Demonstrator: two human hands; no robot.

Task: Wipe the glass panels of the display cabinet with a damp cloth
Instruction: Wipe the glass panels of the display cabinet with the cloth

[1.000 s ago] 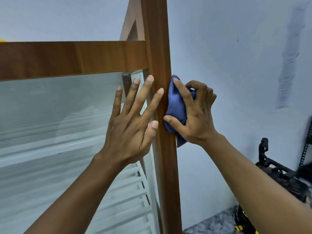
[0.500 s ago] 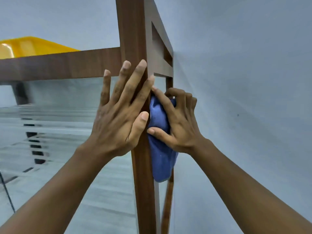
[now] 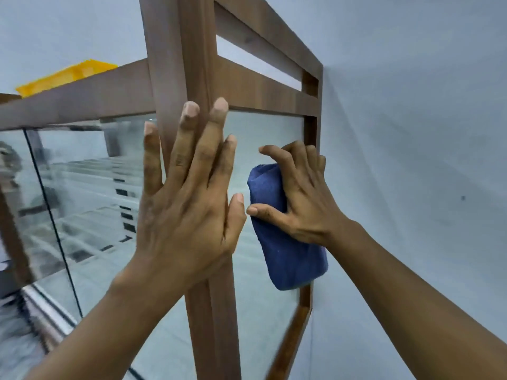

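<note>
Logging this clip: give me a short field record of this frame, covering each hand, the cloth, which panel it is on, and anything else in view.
left hand: flat, fingers spread, pressed on the wooden corner post
right hand: grips the blue cloth, thumb round its edge
cloth position: against the side glass panel, near its rear frame
front glass panel: left of the post, shelves visible behind it
other: yellow object on the cabinet top; pale wall at right

Soft, even, cool indoor light, no hard shadows. Motion blur smears the lower-left corner. Wide-angle lens bends the wooden post (image 3: 192, 64). Hazy reflections on the front glass (image 3: 87, 193).
</note>
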